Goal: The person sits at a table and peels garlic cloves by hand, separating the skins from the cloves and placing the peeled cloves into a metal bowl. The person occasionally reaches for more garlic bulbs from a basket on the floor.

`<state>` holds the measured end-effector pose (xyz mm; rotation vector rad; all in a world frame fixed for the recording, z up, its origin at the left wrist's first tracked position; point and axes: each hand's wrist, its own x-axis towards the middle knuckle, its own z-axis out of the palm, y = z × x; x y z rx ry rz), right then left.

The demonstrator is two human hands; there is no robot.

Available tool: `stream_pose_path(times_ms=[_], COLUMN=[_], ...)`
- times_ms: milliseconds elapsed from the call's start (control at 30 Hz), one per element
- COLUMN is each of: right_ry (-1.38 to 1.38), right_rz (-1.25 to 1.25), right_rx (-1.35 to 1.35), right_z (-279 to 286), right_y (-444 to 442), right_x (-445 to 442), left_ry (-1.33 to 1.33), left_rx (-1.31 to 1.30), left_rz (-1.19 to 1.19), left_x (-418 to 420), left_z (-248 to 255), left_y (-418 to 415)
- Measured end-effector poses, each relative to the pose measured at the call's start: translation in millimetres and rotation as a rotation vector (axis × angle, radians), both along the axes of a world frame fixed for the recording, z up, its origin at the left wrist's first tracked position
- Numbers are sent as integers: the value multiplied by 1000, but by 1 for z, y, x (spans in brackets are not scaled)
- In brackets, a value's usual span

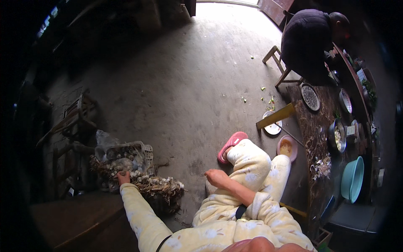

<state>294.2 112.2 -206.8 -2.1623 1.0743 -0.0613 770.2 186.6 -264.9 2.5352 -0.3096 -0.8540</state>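
My left hand (pixel 123 178) reaches down to a braid of dried garlic (pixel 157 186) at the lower left; its fingertips are hidden among the bulbs, so a grip cannot be made out. The braid lies along the near side of a white plastic basket (pixel 148 157) that holds more bulbs and clear plastic bags (pixel 105 140). My right hand (pixel 217 178) hangs beside my bent knee with its fingers curled; whether anything small is in it does not show. On the wooden table at right, a metal bowl (pixel 333 138) holds peeled garlic cloves (pixel 337 138), near a heap of garlic skins (pixel 321 167).
A person (pixel 305 41) sits on a wooden stool (pixel 278 63) at upper right. The wooden table (pixel 302 126) bears a teal basin (pixel 352 179) and a patterned tray (pixel 310 97). A white plate (pixel 273 128) and pink basin (pixel 291 148) stand on the floor. A wooden chair (pixel 75 116) is at left.
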Motion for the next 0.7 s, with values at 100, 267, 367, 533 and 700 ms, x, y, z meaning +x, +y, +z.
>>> stream_pose_path(times_ms=[100, 267, 367, 533, 700], right_ry=[-71, -12, -110, -110, -103], right_rz=[39, 12, 0, 37, 36], right_rx=[-41, 41, 17, 58, 55], right_z=[7, -2, 17, 25, 27], right_y=[0, 3, 4, 8, 3], right_x=[16, -2, -6, 3, 1], left_ry=[333, 606, 713, 693, 197], left_rx=[-256, -781, -1163, -1357, -705], left_rz=[33, 329, 616, 760, 454], left_x=[17, -64, -61, 1, 11], left_z=[-46, -45, 6, 72, 71], left_y=[31, 23, 28, 69, 41])
